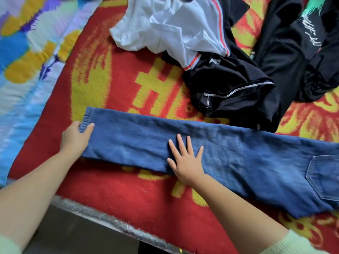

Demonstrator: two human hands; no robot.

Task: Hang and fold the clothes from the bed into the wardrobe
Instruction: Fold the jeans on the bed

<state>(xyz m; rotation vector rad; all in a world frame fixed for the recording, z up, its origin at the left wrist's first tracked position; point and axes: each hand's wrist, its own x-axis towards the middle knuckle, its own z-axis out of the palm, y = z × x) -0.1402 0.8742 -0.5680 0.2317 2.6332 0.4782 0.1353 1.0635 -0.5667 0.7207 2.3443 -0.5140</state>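
A pair of blue jeans lies flat across the red and yellow blanket, legs stacked, hem at the left and back pocket at the right. My left hand grips the hem end, thumb on top of the cuff. My right hand rests flat on the middle of the leg, fingers spread. Behind the jeans lie a crumpled white shirt with red-striped trim, a black garment with white stitching, and more black clothes at the far right.
A bright blue, yellow and purple quilt covers the bed's left side. The bed's edge with a shiny strip runs along the bottom, with dark floor below it.
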